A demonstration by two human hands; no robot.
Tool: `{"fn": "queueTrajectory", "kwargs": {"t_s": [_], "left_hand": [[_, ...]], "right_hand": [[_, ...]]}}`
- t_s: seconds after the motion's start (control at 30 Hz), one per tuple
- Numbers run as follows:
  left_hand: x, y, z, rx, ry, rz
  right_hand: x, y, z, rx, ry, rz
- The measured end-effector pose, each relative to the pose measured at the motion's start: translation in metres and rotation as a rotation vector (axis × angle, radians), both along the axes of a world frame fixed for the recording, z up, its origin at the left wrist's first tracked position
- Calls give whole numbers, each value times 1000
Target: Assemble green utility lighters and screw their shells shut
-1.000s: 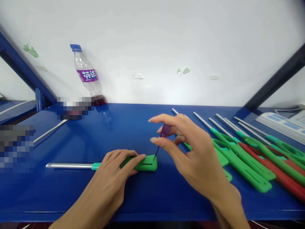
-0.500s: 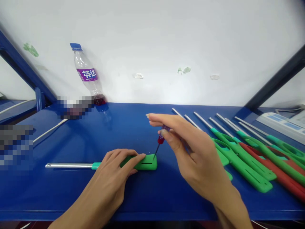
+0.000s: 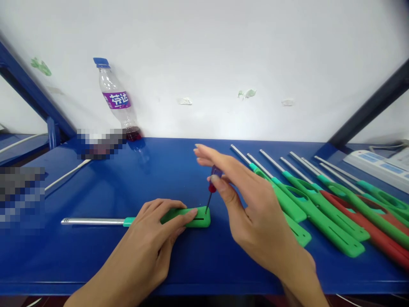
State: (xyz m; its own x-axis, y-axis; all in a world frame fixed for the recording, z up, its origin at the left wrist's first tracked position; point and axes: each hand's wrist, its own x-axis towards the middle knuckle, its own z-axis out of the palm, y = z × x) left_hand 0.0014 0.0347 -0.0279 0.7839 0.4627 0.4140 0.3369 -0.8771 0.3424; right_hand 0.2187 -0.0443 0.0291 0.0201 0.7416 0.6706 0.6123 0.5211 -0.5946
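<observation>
A green long-necked lighter point(image 3: 202, 216) lies flat on the blue table, its metal tube pointing left. My left hand point(image 3: 156, 234) is closed over its handle and holds it down, covering the middle part. My right hand point(image 3: 252, 204) grips a small screwdriver point(image 3: 212, 186) with a purple and red handle between thumb and fingers. The shaft slants down to the left, and its tip meets the handle near the right end, beside a dark slot. The palm hides part of the screwdriver's handle.
Several green and red lighters point(image 3: 332, 221) lie side by side on the right. Behind them is a white power strip point(image 3: 377, 168). A bottle point(image 3: 116, 100) with a blue cap leans against the white wall at the back left. A white cable point(image 3: 67, 177) runs across the left.
My right hand has shifted slightly left, and the screwdriver stands more upright with its tip still at the same spot. My left thumb has moved a little along the handle.
</observation>
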Motion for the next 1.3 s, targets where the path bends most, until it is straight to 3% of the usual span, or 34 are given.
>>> {"fn": "queueTrajectory", "kwargs": {"t_s": [0.07,0.23,0.43,0.6,0.77,0.97,1.17,1.3], "left_hand": [[1,0,0,-11,-3,12],[3,0,0,-17,9,9],[3,1,1,-14,27,-2],[3,1,1,-7,22,-3],[3,1,0,-9,18,-4],[4,1,-1,-19,32,5],[2,3,-3,-14,33,4],[1,3,-4,-13,35,10]], "right_hand": [[-3,2,-2,12,17,29],[-2,2,0,55,-58,-183],[3,1,2,6,-19,4],[4,1,0,63,-72,-161],[4,-2,0,-15,-38,1],[6,-1,-1,50,-85,-212],[11,-6,2,-38,-16,-15],[11,-3,3,40,-100,-139]]}}
